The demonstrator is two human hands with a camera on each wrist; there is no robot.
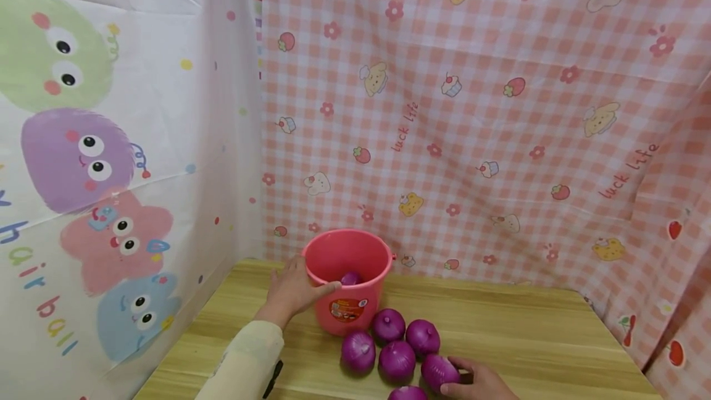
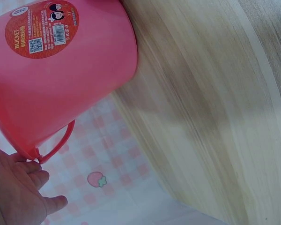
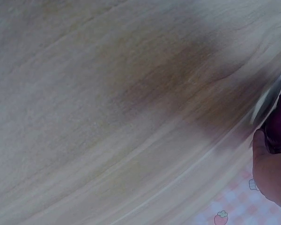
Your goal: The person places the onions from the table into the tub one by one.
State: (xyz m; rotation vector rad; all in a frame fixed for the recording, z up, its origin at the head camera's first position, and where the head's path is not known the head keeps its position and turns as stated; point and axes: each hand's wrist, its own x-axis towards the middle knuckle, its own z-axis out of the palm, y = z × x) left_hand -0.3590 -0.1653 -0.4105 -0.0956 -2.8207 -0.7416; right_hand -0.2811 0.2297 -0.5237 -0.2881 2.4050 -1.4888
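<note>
A pink bucket (image 1: 348,320) stands on the table, with a purple onion (image 1: 351,278) visible inside it. My left hand (image 1: 292,289) rests against the bucket's left side, thumb stretched along the front rim and the other fingers fairly straight. In the left wrist view those fingers lie by the red handle (image 2: 61,146). Several more purple onions (image 1: 397,362) sit close together in front of the bucket. The rightmost onion (image 1: 440,373) is gripped from its right side by my right hand (image 1: 482,383), thumb below and fingers above. At the right wrist view's edge that onion is mostly cut off.
The wood-patterned table (image 1: 500,313) extends to the right of the onions. A pink checked cloth (image 1: 444,141) hangs behind it, and a white cartoon-printed cloth (image 1: 216,141) hangs on the left. One onion (image 1: 408,394) is partly cut off by the bottom edge of the head view.
</note>
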